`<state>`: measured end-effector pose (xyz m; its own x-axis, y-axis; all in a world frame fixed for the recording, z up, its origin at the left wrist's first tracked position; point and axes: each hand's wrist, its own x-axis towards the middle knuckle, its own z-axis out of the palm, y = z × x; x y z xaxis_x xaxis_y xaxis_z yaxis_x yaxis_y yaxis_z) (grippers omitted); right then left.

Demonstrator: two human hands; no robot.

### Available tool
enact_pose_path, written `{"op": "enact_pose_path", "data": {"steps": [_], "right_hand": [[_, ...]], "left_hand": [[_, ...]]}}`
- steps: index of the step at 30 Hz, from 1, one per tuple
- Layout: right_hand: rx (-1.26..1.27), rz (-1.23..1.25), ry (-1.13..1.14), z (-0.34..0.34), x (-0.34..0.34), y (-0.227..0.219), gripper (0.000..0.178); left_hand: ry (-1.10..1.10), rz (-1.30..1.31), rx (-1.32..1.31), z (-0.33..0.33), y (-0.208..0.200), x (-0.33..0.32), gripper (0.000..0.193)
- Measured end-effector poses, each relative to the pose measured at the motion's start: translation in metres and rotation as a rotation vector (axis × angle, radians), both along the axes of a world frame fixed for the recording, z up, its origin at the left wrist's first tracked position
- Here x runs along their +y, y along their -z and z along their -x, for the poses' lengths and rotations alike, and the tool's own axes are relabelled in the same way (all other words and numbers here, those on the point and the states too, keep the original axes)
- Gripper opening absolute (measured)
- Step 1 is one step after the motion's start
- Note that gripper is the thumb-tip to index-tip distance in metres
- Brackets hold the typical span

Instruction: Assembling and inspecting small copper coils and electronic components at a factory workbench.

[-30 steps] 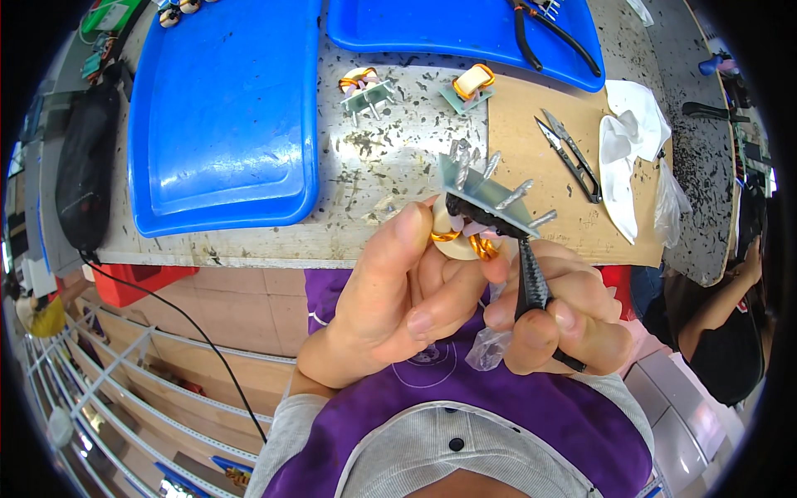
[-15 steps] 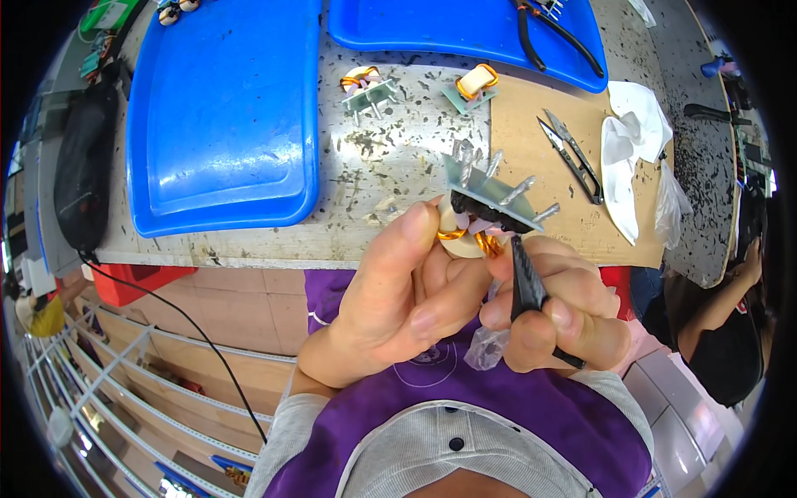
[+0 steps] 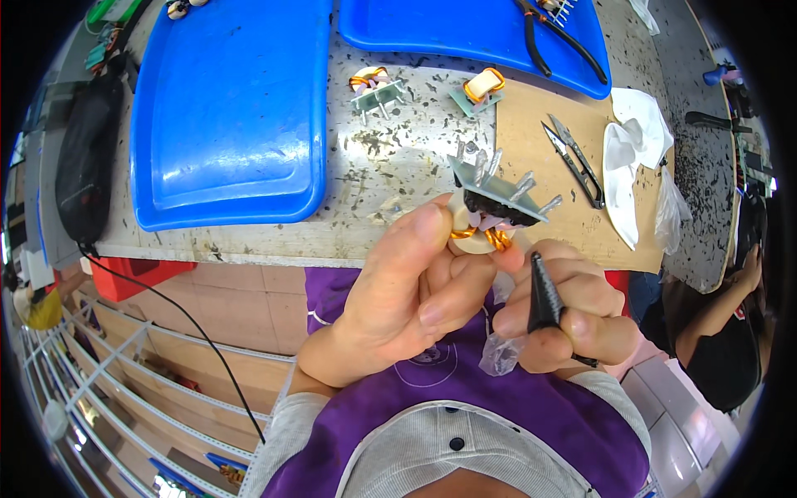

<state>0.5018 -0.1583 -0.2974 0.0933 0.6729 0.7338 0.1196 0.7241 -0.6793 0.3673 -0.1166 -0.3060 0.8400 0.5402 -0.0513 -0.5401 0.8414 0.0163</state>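
Observation:
In front of my chest, my left hand point(image 3: 407, 290) grips a wire-wound coil point(image 3: 477, 236) between thumb and fingers. It has a pale core and copper windings. The coil's small green circuit board point(image 3: 502, 196) is tilted upward, with several twisted silver leads sticking out of its far face. A dark, lumpy mass point(image 3: 498, 207) lies between board and coil. My right hand point(image 3: 573, 311) is closed round slim black tweezers point(image 3: 544, 299), whose tip points up just below the board and apart from it. A clear plastic scrap point(image 3: 502, 353) hangs beside the right fingers.
Two similar coil boards, one left point(image 3: 378, 93) and one right point(image 3: 479, 93), lie on the speckled bench point(image 3: 398, 183). Blue trays stand left point(image 3: 228, 124) and at the back point(image 3: 440, 37), the latter holding pliers point(image 3: 535, 37). Snips point(image 3: 577, 162) and white cloth point(image 3: 623, 166) lie right.
My right hand and the tweezers have drawn back slightly down and right, so the tip has come away from the board's underside. The left hand still holds the coil.

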Motion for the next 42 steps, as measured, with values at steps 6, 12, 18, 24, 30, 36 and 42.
{"op": "enact_pose_path", "data": {"steps": [6, 12, 18, 24, 30, 36, 42], "right_hand": [[0.013, 0.036, -0.084, -0.001, -0.003, -0.006, 0.055], [-0.037, 0.05, -0.023, 0.007, -0.001, -0.011, 0.05], [-0.025, 0.047, -0.031, 0.011, 0.002, -0.012, 0.04], [-0.023, 0.135, -0.083, 0.01, -0.001, -0.017, 0.042], [-0.032, 0.181, -0.07, 0.01, -0.003, -0.018, 0.044], [-0.024, 0.211, -0.074, 0.01, -0.002, -0.019, 0.043], [-0.071, 0.231, -0.043, 0.009, -0.003, -0.018, 0.04]], "left_hand": [[0.007, 0.076, 0.185, 0.004, -0.015, 0.0, 0.046], [0.015, -0.023, 0.195, 0.007, -0.013, 0.0, 0.048], [0.016, -0.098, 0.25, 0.007, -0.012, 0.001, 0.044], [-0.087, -0.05, 0.3, 0.003, -0.014, -0.001, 0.036], [-0.086, -0.017, 0.281, 0.006, -0.01, -0.001, 0.034], [-0.055, -0.062, 0.253, 0.006, -0.006, 0.001, 0.033], [-0.044, -0.083, 0.236, 0.006, -0.001, 0.0, 0.031]]}}
